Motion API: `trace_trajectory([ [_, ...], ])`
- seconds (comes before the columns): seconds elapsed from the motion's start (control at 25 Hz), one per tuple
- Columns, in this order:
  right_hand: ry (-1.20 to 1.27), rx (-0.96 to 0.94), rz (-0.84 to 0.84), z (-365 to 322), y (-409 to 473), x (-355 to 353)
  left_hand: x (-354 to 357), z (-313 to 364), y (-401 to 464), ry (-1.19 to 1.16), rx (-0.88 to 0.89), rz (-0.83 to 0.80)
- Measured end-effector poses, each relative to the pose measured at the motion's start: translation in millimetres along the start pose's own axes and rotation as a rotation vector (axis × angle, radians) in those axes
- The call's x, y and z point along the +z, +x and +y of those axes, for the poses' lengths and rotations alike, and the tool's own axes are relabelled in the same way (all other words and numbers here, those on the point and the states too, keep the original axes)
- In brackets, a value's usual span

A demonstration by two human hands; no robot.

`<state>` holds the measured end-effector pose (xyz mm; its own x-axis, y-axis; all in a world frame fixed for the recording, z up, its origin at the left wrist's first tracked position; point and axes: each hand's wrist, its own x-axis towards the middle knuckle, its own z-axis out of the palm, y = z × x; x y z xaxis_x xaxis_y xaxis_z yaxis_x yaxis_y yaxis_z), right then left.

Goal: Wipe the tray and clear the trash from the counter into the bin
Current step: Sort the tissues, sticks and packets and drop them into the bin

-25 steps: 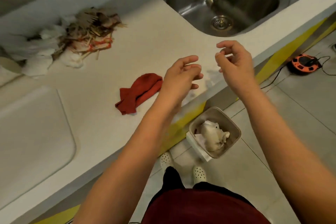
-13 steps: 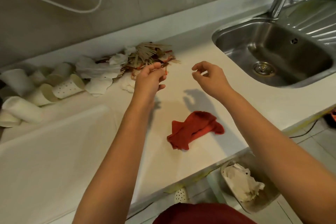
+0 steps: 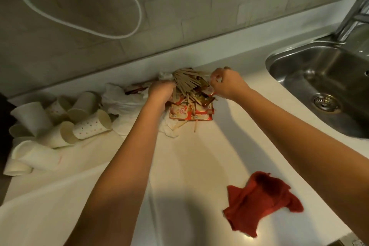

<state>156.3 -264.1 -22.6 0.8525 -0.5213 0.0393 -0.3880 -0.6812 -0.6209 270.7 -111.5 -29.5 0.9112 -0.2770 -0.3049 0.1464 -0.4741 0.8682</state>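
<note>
Both hands reach into the trash heap at the back of the counter. Left hand (image 3: 159, 91) is curled down over the left side of the wooden sticks (image 3: 186, 83), its fingers closed around them and the scraps under them. Right hand (image 3: 226, 84) is at the right edge of the heap, thumb and fingertips pinching the corner of a red and white packet (image 3: 210, 91).

Going by size, the white counter (image 3: 199, 166) fills most of the view, with a grey tiled wall (image 3: 199, 6) behind it and a white cable (image 3: 127, 34) looping across that wall. A white tray (image 3: 50, 205) lies on the counter at the lower left, partly under the left forearm. A steel sink (image 3: 323, 78) is set into the counter on the right, its tap (image 3: 351, 18) rising at the far corner.

Paper cups (image 3: 60, 124) lie tipped over in a cluster on the left, just beyond the tray. Crumpled white tissues (image 3: 123, 100) sit between the cups and the sticks. A red cloth (image 3: 263, 201) lies bunched on the counter near the front edge, well apart from the heap and below the right forearm. More red and white packets (image 3: 191, 113) lie flat under the sticks, and a few loose sticks poke out towards the front.
</note>
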Motion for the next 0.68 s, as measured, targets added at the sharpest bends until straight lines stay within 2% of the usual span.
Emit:
trace_trajectory([
  [0.16,-0.173,-0.008,-0.062,-13.4,54.7,18.5,12.4,12.7,41.6,0.409,0.097,-0.013],
  [0.24,-0.222,-0.031,-0.077,-15.2,75.4,30.0,22.4,10.4,59.4,0.52,0.118,-0.016],
  [0.4,-0.353,-0.09,-0.165,-8.5,108.7,52.3,38.6,4.2,81.7,0.517,0.085,-0.021],
  [0.56,-0.439,-0.053,-0.296,-5.3,133.5,69.7,38.3,8.1,85.4,0.523,0.136,-0.001],
  [0.68,-0.482,-0.045,-0.321,-3.9,143.1,77.0,38.6,5.9,95.7,0.6,0.152,-0.034],
])
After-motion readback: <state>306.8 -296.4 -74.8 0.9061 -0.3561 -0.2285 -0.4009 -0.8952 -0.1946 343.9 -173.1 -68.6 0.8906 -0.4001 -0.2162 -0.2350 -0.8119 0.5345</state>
